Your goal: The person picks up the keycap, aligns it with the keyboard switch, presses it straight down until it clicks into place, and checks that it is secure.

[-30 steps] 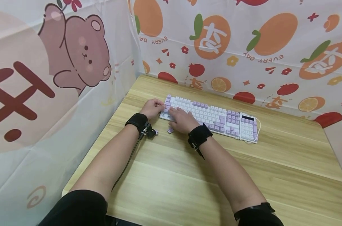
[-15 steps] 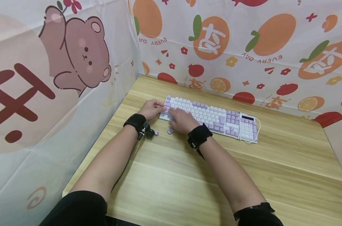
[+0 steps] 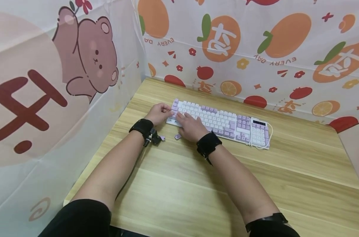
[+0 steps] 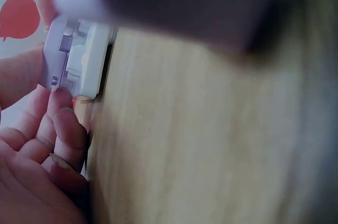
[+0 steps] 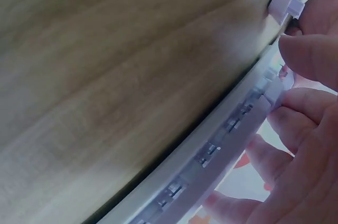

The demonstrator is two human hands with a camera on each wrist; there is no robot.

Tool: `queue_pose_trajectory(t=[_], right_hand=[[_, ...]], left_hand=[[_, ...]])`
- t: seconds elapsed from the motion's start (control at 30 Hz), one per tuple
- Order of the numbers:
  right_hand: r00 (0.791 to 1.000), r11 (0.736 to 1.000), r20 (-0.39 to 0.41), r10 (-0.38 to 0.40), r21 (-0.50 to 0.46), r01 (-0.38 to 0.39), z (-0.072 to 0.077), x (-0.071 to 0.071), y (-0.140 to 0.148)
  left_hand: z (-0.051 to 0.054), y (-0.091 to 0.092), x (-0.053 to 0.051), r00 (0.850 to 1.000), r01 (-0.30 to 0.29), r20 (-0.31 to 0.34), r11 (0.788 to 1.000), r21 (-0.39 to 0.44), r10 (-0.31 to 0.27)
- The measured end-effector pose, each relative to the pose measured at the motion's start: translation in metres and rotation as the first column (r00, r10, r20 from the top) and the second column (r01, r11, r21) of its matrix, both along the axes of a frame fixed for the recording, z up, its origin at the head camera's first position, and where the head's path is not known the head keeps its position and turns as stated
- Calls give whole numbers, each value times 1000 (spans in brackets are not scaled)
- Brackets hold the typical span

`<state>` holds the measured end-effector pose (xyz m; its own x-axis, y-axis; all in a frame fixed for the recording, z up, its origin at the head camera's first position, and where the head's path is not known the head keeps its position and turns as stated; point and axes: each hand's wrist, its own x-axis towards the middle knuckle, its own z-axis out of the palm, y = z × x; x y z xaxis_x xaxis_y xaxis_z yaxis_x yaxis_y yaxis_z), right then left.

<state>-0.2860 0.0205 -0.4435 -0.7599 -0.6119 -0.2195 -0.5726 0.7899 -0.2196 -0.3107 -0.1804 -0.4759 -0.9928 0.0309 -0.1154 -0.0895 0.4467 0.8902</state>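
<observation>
A white and lavender keyboard (image 3: 221, 121) lies at the back left of the table. At its left end my left hand (image 3: 158, 114) has its fingers bent, and the fingertips pinch a lavender keycap (image 4: 53, 60) at the edge. My right hand (image 3: 192, 127) reaches over the front-left keys, fingers spread and resting along the key row; its thumb (image 5: 311, 57) is near the keyboard's front edge. Two loose lavender keycaps lie on the table: one keycap (image 3: 178, 136) by the right hand, another keycap (image 3: 163, 138) beside the left wrist camera. The hands partly hide the left keys.
The keyboard's white cable (image 3: 252, 133) loops around its right end. A wooden table (image 3: 173, 191) spans the scene. Printed cloth walls (image 3: 179, 29) stand behind and at left. A thin black cable (image 3: 135, 168) runs along the left forearm.
The view has shifted slightly. Both hands stay at nearly the same place on the keyboard's left end, and the loose keycaps have not moved.
</observation>
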Motion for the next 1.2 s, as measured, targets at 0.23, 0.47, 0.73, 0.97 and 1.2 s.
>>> queue_pose_trajectory(t=[0.23, 0.47, 0.73, 0.97, 1.2], right_hand=[[1000, 1000, 3, 0, -1, 0, -6, 1, 2], [1000, 998, -12, -3, 67, 3, -10, 1, 0], [1000, 999, 11, -13, 42, 12, -13, -1, 0], [999, 1000, 34, -10, 20, 9, -15, -2, 1], [1000, 999, 10, -6, 44, 5, -6, -3, 0]], left_hand=[[-1, 1, 3, 1000, -3, 28, 1000, -9, 4], [-3, 1, 0, 999, -25, 22, 999, -23, 26], [0, 4, -1, 996, -24, 83, 999, 24, 22], [5, 7, -2, 990, -58, 130, 997, 55, 51], [20, 10, -5, 979, -72, 193, 997, 19, 67]])
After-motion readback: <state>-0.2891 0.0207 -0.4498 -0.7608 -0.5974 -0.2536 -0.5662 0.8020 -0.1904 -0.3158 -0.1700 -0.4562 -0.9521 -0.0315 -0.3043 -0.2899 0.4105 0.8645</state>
